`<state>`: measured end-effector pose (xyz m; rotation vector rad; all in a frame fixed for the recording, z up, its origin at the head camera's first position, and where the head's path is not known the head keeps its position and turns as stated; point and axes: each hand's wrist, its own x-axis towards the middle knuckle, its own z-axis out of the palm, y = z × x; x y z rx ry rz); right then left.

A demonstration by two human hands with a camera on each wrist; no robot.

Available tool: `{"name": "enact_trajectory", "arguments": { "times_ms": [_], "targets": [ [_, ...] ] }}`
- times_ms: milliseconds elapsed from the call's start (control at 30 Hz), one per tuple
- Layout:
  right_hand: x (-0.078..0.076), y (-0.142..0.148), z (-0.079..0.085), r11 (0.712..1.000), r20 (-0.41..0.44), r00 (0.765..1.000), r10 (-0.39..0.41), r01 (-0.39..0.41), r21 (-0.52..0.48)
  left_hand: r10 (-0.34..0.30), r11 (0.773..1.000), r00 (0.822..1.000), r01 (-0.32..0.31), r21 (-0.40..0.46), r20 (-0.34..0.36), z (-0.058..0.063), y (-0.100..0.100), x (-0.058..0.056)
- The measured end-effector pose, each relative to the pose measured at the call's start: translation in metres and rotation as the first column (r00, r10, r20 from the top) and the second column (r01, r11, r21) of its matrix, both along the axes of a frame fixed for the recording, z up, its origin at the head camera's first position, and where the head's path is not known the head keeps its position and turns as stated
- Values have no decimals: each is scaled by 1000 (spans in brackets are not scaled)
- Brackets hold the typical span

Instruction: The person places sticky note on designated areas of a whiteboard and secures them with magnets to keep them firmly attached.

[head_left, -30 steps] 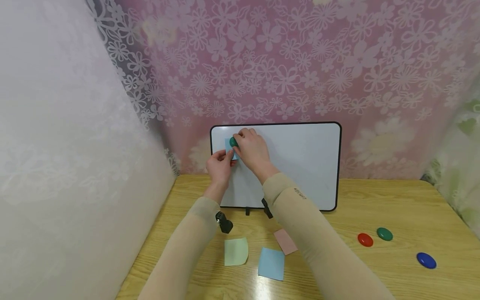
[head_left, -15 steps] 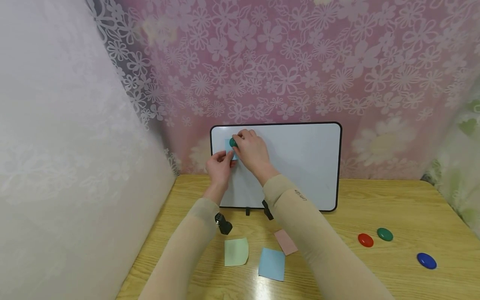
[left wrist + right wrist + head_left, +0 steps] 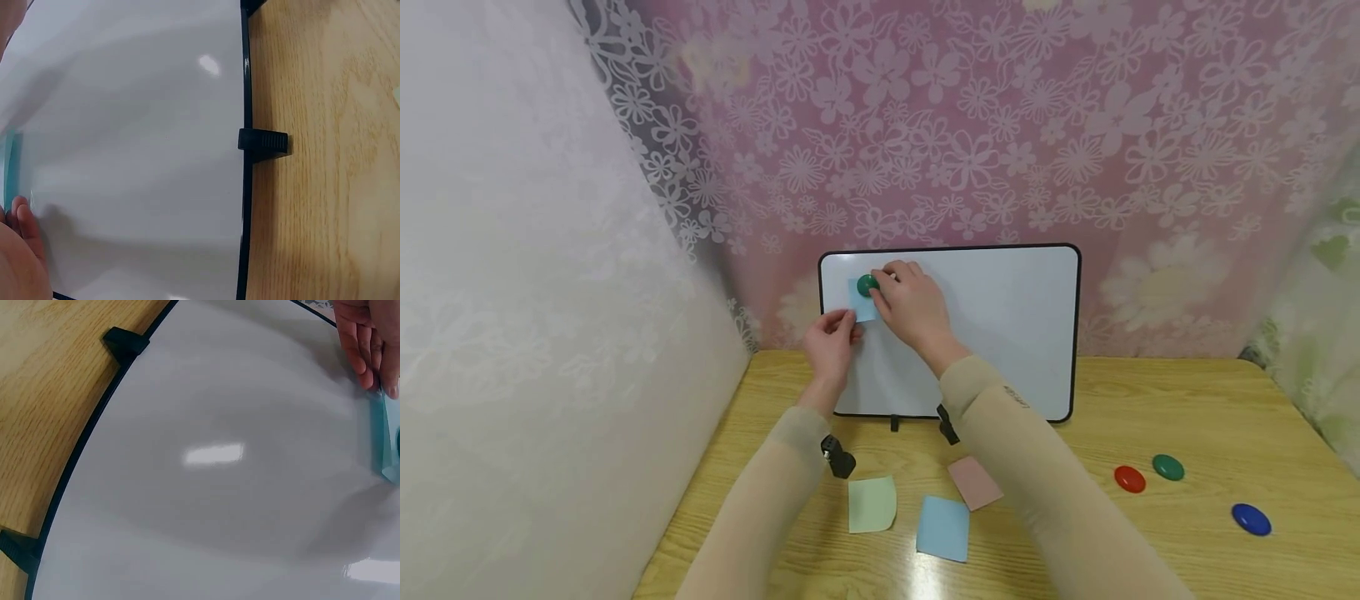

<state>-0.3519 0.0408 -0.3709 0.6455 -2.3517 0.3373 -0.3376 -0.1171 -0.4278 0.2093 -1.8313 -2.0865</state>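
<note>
A light blue sticky note (image 3: 862, 310) lies against the upper left of the whiteboard (image 3: 1000, 333), with a round green magnet (image 3: 866, 286) over its upper part. My right hand (image 3: 917, 308) holds the magnet by its right edge, thumb below and fingertips above. At the note's lower left corner, my left hand (image 3: 829, 343) pinches the paper between thumb and fingers. The right wrist view shows this left hand (image 3: 369, 340) at the corner, and the note's lower edge (image 3: 378, 434) stands a little off the board.
On the wooden table (image 3: 1150, 400) lie a green note (image 3: 872, 505), another blue note (image 3: 943, 529) and a pink note (image 3: 974, 483). Farther right are a red magnet (image 3: 1130, 479), a second green magnet (image 3: 1168, 467) and a blue magnet (image 3: 1251, 519). Black feet (image 3: 265, 142) support the board.
My left hand has slid left and slightly down to the note's corner. My right hand has shifted a little right, uncovering more of the green magnet and the note.
</note>
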Motion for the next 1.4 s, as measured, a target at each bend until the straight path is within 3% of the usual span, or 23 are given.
{"name": "enact_trajectory", "arguments": {
  "times_ms": [133, 367, 633, 1033, 1400],
  "targets": [
    [3, 8, -5, 999, 13, 1000, 15, -14, -52, 11, 1000, 1000, -11, -1, 12, -3, -4, 2],
    [7, 21, -20, 974, 174, 984, -29, 67, -216, 39, 999, 998, -38, -31, 41, -7, -9, 7],
    [14, 32, -32, 955, 199, 980, -24, 82, -285, 53, 998, 997, -52, -30, 53, -16, -14, 10],
    [18, 43, -60, 938, 147, 989, -31, 80, -337, 60, 995, 996, -55, -78, 60, -21, -14, 17],
    [29, 54, -75, 932, 99, 995, 6, 31, -362, 21, 996, 999, -17, -83, 50, -26, -10, 29]
  ]
}}
